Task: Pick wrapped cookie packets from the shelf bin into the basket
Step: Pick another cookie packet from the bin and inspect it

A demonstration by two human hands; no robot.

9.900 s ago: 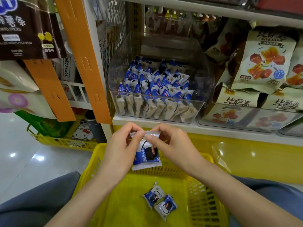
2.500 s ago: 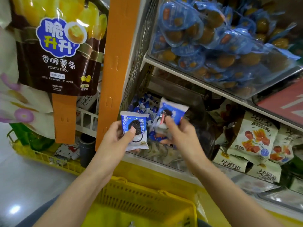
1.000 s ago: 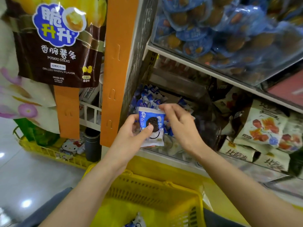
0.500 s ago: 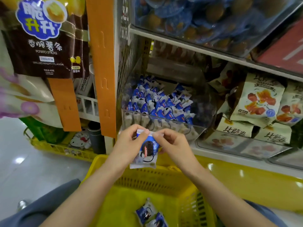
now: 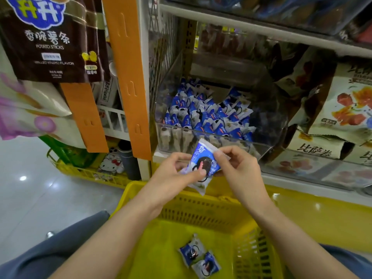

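Since a second ago the cookie packet (image 5: 203,166) has come down from the clear shelf bin (image 5: 171,137) and now tilts above the far rim of the yellow basket (image 5: 201,210), so the drop looks close. Two earlier packets (image 5: 199,258) lie on the basket floor. The left hand (image 5: 177,174) has its grip closed on the packet, thumb across the face. The right hand (image 5: 239,170) pinches the packet's upper edge. Both forearms reach forward over the basket.

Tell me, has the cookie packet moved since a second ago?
Yes. The cookie packet, pinched by left hand and right hand, has come down from in front of the clear bin toward the yellow basket.
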